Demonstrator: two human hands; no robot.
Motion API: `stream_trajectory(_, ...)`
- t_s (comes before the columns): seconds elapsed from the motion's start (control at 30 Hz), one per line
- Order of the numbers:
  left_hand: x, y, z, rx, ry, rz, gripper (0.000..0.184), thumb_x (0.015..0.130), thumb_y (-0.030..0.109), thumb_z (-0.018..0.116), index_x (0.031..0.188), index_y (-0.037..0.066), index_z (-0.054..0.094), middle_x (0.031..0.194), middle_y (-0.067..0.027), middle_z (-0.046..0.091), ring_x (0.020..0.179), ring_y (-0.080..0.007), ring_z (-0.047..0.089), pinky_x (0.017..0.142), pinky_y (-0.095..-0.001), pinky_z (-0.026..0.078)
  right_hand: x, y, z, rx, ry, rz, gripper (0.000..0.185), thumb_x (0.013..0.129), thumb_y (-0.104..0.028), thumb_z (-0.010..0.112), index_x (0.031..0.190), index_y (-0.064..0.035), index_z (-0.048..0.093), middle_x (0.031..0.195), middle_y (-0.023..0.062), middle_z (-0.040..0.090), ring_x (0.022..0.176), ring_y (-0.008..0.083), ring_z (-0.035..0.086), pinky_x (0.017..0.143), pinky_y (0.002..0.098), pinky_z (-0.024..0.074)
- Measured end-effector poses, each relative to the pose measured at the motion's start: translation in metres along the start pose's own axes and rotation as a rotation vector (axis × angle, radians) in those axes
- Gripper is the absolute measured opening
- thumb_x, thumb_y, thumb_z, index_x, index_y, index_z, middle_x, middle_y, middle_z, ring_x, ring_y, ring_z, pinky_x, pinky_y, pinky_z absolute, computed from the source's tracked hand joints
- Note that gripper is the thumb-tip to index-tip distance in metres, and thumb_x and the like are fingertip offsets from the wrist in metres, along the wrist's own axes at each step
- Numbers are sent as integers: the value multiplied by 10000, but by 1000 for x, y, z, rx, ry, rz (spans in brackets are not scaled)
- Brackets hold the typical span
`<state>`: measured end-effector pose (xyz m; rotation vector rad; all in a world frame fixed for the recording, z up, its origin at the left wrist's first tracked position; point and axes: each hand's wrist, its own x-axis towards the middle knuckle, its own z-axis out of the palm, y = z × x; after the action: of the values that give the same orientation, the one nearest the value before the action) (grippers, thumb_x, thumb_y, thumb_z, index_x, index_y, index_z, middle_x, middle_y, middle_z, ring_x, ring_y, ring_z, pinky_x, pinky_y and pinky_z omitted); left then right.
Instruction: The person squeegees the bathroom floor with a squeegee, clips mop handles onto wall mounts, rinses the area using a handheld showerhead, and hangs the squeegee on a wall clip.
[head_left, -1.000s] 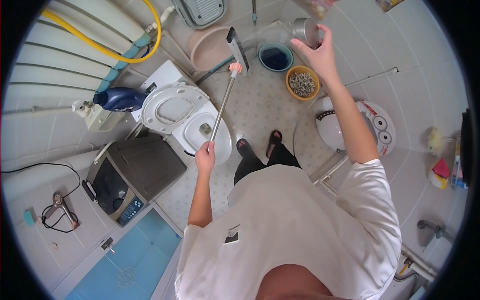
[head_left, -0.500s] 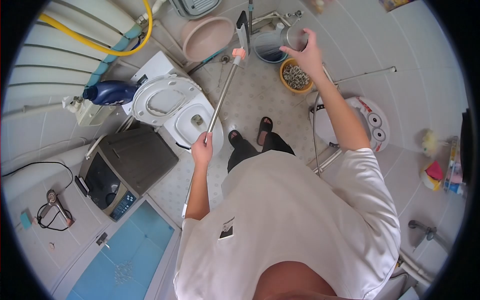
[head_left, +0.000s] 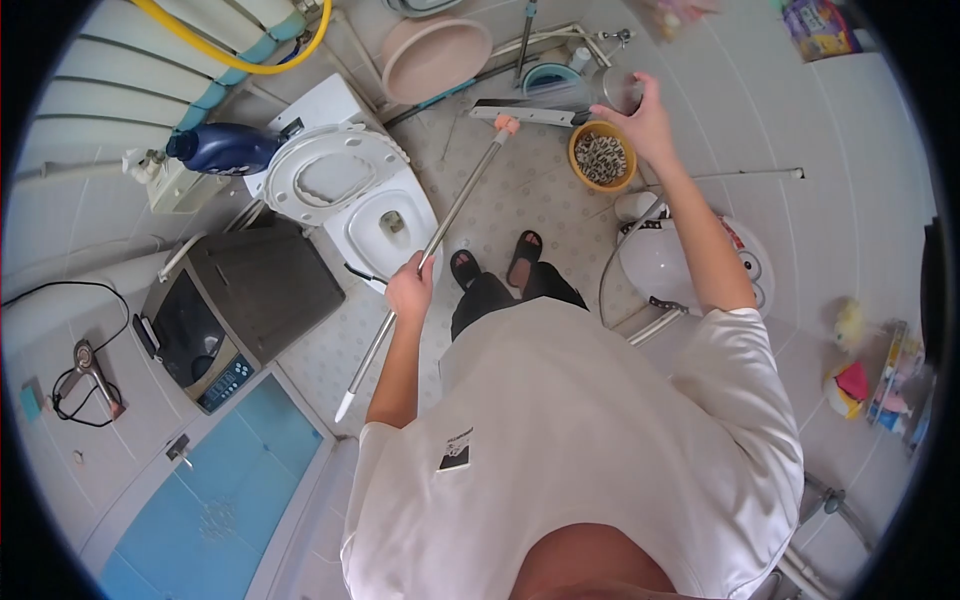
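Note:
My left hand (head_left: 409,287) is closed around the metal pole of a squeegee (head_left: 465,192). The pole slants from a white tip at lower left up to an orange joint and a long flat blade (head_left: 530,113), which lies nearly crosswise. Raised at the upper right, my right hand (head_left: 642,118) grips a clear container (head_left: 617,92) between thumb and fingers. The container's silvery end is beside my fingers, and its transparent body is hard to make out. A yellow bowl (head_left: 602,158) of striped pieces is below it; a teal-rimmed basin (head_left: 553,77) shows behind.
A toilet (head_left: 385,235) with its lid raised stands left of my feet. Farther left are a blue bottle (head_left: 225,150) and a washing machine (head_left: 262,282). A pink basin (head_left: 435,62) leans at the back. At the right is a white round-lidded item (head_left: 668,265).
The squeegee blade has turned from nearly upright to nearly crosswise, and more of the pole's lower end shows. My right hand is slightly lower, still with the container. The view has shifted.

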<state>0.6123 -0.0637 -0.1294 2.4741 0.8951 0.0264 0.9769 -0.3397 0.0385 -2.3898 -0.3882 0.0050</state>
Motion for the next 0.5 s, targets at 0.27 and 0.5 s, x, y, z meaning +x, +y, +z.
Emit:
stream_trajectory(0.27, -5, 2, -6, 24, 5, 0, 321, 907, 432, 631, 1081, 174, 710, 742, -125, 677, 683, -343, 658, 596, -443, 509, 2, 1, 35, -190, -32, 52, 899, 689, -453, 851, 1319, -39, 360, 1105, 270, 646, 995, 399, 653, 843, 425, 518)
stream_trajectory(0.5, -14, 4, -13, 23, 39, 32, 253, 911, 408, 625, 1050, 211, 704, 696, -98, 646, 658, -336, 646, 568, -460, 484, 17, -14, 86, -10, -33, 7, 911, 679, -460, 854, 1323, -44, 361, 1083, 258, 649, 994, 387, 653, 848, 426, 516)
